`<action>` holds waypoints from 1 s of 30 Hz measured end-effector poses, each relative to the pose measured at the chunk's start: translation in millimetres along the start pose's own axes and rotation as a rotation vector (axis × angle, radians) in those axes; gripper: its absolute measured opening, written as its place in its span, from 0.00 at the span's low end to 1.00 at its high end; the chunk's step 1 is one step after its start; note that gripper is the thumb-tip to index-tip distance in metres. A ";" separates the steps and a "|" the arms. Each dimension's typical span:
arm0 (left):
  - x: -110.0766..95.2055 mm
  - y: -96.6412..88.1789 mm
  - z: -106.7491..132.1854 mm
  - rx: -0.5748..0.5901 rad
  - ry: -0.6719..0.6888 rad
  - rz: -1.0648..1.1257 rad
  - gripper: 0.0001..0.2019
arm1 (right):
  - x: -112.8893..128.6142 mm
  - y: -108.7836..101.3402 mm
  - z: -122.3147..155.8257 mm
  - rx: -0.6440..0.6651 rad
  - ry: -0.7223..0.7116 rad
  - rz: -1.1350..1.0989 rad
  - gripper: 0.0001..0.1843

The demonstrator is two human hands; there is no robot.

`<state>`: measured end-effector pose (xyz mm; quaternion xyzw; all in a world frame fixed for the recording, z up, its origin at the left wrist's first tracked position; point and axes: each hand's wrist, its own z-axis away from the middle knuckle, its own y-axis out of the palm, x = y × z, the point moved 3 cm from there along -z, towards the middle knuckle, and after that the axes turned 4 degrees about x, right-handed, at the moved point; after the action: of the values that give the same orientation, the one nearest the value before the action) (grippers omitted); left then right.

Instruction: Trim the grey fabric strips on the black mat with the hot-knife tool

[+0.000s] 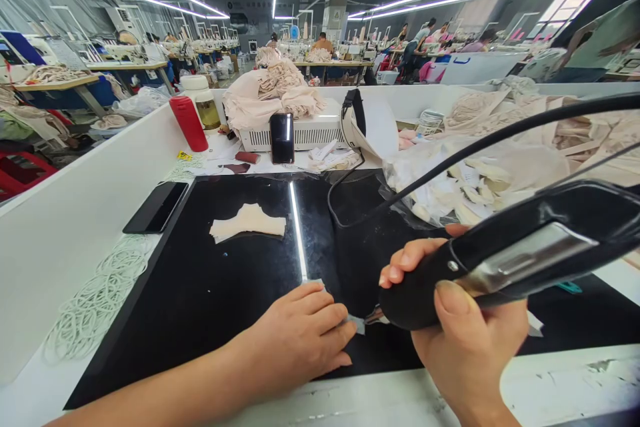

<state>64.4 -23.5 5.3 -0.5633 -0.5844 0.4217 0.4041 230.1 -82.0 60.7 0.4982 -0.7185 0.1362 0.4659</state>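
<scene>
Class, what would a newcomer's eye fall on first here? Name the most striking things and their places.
The big black tool dominates, gripped in the right hand at lower right, tip at the black mat. Beside it the left hand presses a small pale piece flat. Behind, beige cut-outs lie mid-mat and a red bottle stands back left.

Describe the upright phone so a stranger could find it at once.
Behind the far edge of the black mat stands a white slotted box. The upright phone leans against its front; the other phone lies flat at the mat's left edge.
</scene>
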 end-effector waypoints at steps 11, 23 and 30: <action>-0.9 -0.3 -0.5 -0.006 0.000 0.000 0.14 | -3.6 -1.5 0.7 0.011 -0.004 0.008 0.19; 2.9 4.1 1.4 -0.021 -0.012 0.021 0.13 | -0.4 -0.2 6.1 0.042 0.000 -0.027 0.21; 2.4 2.9 3.9 -0.072 -0.005 0.012 0.14 | -0.9 9.4 7.3 -0.041 0.041 -0.015 0.19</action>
<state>61.5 -21.2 1.2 -0.5799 -0.5967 0.4043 0.3798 218.3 -81.9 58.7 0.4907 -0.7077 0.1281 0.4919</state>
